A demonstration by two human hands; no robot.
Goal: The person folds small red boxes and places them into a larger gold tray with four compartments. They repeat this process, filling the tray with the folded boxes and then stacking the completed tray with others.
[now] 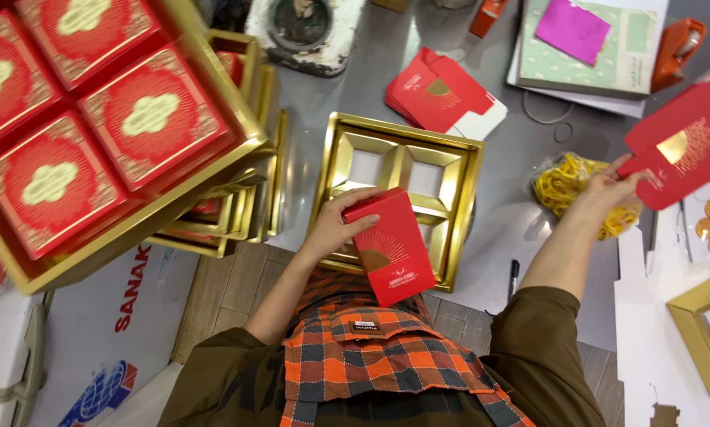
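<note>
One grey counter (pixel 497 150) carries one gold four-compartment tray (pixel 398 186). Two red folded cartons: left hand (pixel 335 225) grasps one carton (pixel 390 245) over the tray (fingers curled on top edge); right hand (pixel 608 190), arm outstretched, pinches the other carton (pixel 687 146).

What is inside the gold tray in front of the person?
The gold tray has four square compartments. The two far ones show pale, bare bottoms. The near two are mostly covered by the left hand and its red box, so their contents stay hidden.

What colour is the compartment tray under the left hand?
Shiny gold tray, clearest in the head view.
</note>
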